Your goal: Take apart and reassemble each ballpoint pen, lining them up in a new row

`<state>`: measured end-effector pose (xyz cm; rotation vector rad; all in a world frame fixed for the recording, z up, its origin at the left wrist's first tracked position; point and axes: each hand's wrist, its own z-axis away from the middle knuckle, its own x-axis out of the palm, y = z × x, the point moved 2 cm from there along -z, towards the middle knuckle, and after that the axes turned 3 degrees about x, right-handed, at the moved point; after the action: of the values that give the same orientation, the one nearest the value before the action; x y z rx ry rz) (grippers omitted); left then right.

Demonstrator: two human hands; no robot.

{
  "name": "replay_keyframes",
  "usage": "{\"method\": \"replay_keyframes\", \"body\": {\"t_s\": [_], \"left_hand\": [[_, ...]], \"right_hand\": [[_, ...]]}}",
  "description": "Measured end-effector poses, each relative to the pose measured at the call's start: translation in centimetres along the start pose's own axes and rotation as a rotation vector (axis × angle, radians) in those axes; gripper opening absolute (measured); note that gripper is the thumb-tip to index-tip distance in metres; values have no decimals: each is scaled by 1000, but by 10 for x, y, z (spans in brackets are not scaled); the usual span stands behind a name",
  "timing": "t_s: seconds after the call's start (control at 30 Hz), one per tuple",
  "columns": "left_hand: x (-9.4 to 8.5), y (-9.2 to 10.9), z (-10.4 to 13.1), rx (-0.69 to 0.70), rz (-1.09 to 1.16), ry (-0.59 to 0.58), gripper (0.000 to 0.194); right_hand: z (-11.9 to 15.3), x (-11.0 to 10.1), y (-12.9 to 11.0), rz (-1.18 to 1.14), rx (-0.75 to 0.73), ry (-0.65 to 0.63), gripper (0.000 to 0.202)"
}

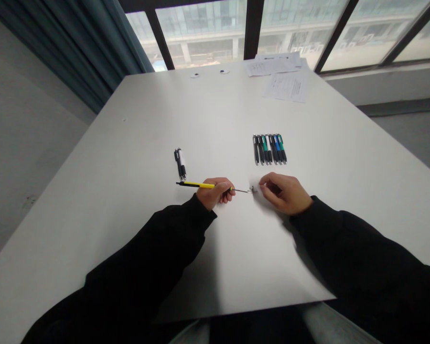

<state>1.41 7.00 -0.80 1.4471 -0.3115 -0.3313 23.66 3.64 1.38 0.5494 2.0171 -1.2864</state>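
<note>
My left hand point(219, 191) is closed around a yellow ballpoint pen barrel point(197, 185) with a black clip end pointing left. From its right end a thin dark refill point(240, 190) sticks out toward my right hand. My right hand point(284, 193) is curled, thumb and fingertips drawn close together just beyond the refill's tip. Small silvery and dark bits point(252, 189) show between the refill tip and those fingertips, too small and blurred to name. Whether the right fingers grip one of them is hard to see.
A row of several pens point(270, 149) in black, green, white and blue lies beyond my right hand. Two pens point(180, 164), one black and one white, lie beyond my left hand. Papers point(284, 86) rest at the white table's point(157, 114) far edge, by the windows.
</note>
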Motion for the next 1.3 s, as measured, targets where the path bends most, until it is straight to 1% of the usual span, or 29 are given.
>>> {"method": "replay_keyframes", "body": {"t_s": [0.07, 0.2, 0.3, 0.37, 0.43, 0.53, 0.6, 0.7, 0.77, 0.87, 1.1, 1.3], "left_hand": [[0, 0, 0, 4, -1, -8, 31], [0, -1, 1, 38, -14, -56, 32], [1, -2, 1, 48, -31, -91, 33], [1, -2, 1, 43, -33, -97, 33], [1, -2, 1, 31, -19, -71, 35], [0, -3, -1, 2, 30, 41, 41], [-2, -4, -2, -13, 79, 120, 46], [-5, -7, -4, -12, 141, 185, 54], [-5, -8, -4, -13, 165, 201, 59], [-5, -9, -4, -21, 182, 201, 65], [-4, -8, -4, 0, 165, 203, 66], [-6, -10, -3, -4, 159, 194, 65]], "right_hand": [[2, 0, -3, -11, -25, 1, 13], [3, 2, -11, -17, -131, -38, 19], [4, 6, -15, -20, -181, -48, 15], [4, 7, -17, -37, -182, -47, 13], [3, 4, -15, -73, -151, -43, 12], [1, -5, -5, -118, -72, -54, 14], [-1, -11, 4, -113, -28, -99, 16], [-3, -15, 15, -60, -10, -221, 17], [-4, -15, 18, 5, -27, -289, 15], [-4, -13, 16, 91, -42, -326, 15], [-3, -10, 14, 118, -3, -306, 20], [-4, -8, 13, 148, -22, -309, 18]]}}
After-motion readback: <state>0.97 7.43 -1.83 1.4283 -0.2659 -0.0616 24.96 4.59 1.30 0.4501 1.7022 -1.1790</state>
